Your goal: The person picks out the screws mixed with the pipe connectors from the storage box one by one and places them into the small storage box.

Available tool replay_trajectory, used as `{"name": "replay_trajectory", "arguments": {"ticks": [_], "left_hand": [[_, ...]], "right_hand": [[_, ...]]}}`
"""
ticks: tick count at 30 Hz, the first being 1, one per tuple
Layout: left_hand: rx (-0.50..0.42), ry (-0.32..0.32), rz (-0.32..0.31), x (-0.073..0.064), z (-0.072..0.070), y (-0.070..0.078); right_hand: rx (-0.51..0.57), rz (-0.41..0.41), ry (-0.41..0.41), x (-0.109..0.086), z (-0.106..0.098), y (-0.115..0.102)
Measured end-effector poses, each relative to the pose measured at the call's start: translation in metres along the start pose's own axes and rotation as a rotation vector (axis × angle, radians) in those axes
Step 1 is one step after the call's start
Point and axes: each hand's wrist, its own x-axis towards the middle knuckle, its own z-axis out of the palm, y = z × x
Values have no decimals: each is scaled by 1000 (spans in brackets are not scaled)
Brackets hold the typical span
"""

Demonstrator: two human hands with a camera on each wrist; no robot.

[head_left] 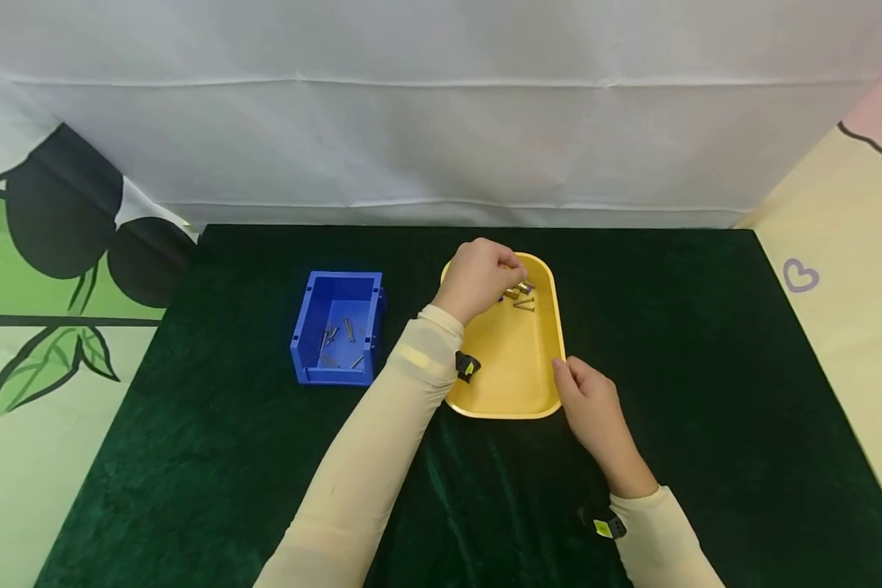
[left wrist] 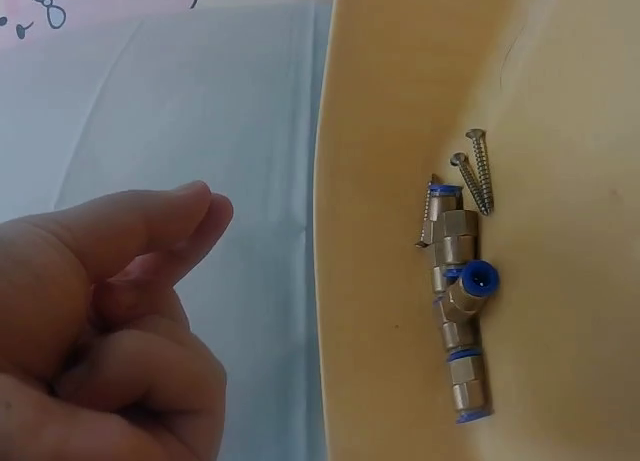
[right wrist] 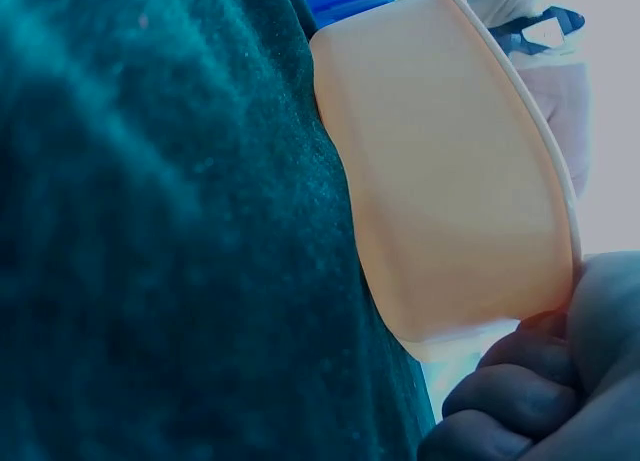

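Over the far end of a yellow tray (head_left: 500, 384), my left hand (head_left: 481, 276) has its fingers curled, thumb and index tip together. Nothing shows between those fingertips in the left wrist view. Brass push-in fittings (left wrist: 465, 369) with blue rings lie in the tray, partly behind the hand in the head view. Several screws (head_left: 524, 306) lie beside them. My right hand (head_left: 591, 408) grips the tray's near right rim; in the right wrist view its fingers (right wrist: 510, 396) curl under the tray's edge.
Left of the tray stands a blue bin (head_left: 303, 335) with several screws (head_left: 349, 329) inside. Dark green cloth (head_left: 676, 343) covers the table. A white sheet (head_left: 441, 147) hangs behind its far edge.
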Motion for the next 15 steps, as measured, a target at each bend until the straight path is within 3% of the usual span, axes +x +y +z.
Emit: {"name": "replay_trajectory", "arguments": {"ticks": [4,9,15], "left_hand": [[32,22,-23,5,4,-4],[47,-17,-76,10,13,-15],[108,-54,-72,16,25,-27]], "right_hand": [[-3,7,-4,-1,1,0],[4,9,-12,-3,5,0],[17,1,-17,-4,8,-2]]}}
